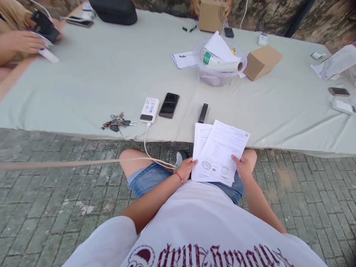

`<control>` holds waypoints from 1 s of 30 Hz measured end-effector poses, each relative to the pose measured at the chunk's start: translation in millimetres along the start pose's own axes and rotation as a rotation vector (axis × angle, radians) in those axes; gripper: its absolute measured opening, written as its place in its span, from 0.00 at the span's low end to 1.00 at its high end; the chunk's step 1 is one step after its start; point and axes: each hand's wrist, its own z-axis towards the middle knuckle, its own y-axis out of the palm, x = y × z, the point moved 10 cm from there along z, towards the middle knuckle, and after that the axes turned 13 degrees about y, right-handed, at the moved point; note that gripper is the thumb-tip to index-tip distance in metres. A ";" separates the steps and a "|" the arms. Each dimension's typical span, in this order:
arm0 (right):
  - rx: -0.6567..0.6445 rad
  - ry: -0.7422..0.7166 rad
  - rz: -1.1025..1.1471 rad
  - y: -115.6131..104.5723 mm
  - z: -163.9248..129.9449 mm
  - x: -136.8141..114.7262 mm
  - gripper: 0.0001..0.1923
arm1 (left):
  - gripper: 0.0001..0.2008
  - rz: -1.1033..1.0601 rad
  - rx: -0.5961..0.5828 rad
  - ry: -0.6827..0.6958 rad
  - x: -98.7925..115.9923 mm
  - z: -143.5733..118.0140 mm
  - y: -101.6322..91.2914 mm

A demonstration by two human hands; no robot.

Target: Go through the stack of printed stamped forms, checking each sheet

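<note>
Head view: looking down at a low bench [83,85] under pale green cloth, standing on grey brick paving [41,207]. Left hand [185,169] and right hand [242,167] pinching printed papers [219,152] by the lower edges, above the lap. Stamps showing on the papers, text too small to read. Power bank [149,109] lying nearby, label unreadable.
</note>
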 end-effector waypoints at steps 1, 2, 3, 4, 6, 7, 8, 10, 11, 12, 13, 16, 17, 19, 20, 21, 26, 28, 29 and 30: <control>0.048 -0.019 0.016 -11.1 1.9 -2.0 0.28 | 0.29 0.019 0.013 0.014 2.2 0.7 -1.3; 0.091 -0.039 0.049 -23.0 3.3 -4.8 0.28 | 0.29 0.038 0.027 0.021 4.3 1.4 -2.5; 0.125 -0.058 0.097 -35.1 4.0 -7.9 0.29 | 0.30 0.058 0.041 0.022 6.2 2.1 -3.8; 0.154 -0.070 0.146 -47.2 4.1 -10.7 0.29 | 0.31 0.079 0.055 0.020 8.0 2.8 -5.3; 0.182 -0.064 0.212 -66.3 3.5 -14.5 0.29 | 0.32 0.120 0.085 0.012 10.5 4.2 -9.0; 0.170 -0.044 0.215 -70.7 3.0 -15.4 0.29 | 0.32 0.135 0.098 0.011 11.4 4.9 -10.9; 0.136 -0.016 0.197 -70.4 2.4 -15.4 0.29 | 0.33 0.144 0.110 0.011 11.9 5.6 -12.4; 0.023 0.048 0.119 -57.5 0.0 -13.0 0.31 | 0.33 0.145 0.122 0.010 11.1 6.8 -13.9; -0.044 0.071 0.075 -46.6 -2.1 -11.1 0.31 | 0.33 0.139 0.124 0.006 9.9 7.2 -14.0; -0.102 0.090 0.038 -35.1 -4.4 -8.6 0.31 | 0.33 0.131 0.126 0.001 8.5 7.3 -14.0; -0.148 0.106 0.013 -23.8 -6.4 -5.6 0.31 | 0.33 0.119 0.130 -0.006 6.9 7.0 -14.1; -0.225 0.156 -0.012 3.4 -8.2 6.2 0.27 | 0.29 0.058 0.128 -0.030 2.9 4.8 -13.2; -0.232 0.164 -0.012 8.6 -7.2 9.2 0.27 | 0.28 0.030 0.121 -0.037 2.1 3.7 -12.6; -0.223 0.155 -0.001 11.7 -3.5 11.4 0.27 | 0.25 -0.022 0.108 -0.046 1.7 1.5 -12.3; -0.206 0.141 0.012 9.2 -1.1 10.5 0.27 | 0.24 -0.041 0.108 -0.049 1.8 0.5 -12.9; -0.187 0.126 0.026 4.6 1.4 9.0 0.27 | 0.22 -0.054 0.110 -0.053 1.9 -0.3 -14.0; -0.028 0.040 0.123 -46.5 9.6 -5.5 0.26 | 0.20 -0.105 0.077 -0.053 1.8 0.0 -13.3; 0.026 0.016 0.146 -68.6 9.9 -10.4 0.23 | 0.21 -0.123 0.054 -0.040 1.9 1.4 -10.8; 0.035 0.014 0.144 -76.0 9.7 -11.7 0.22 | 0.23 -0.127 0.048 -0.033 2.0 2.0 -10.0; 0.035 0.019 0.135 -80.9 9.3 -12.3 0.21 | 0.24 -0.128 0.047 -0.026 2.2 2.6 -9.7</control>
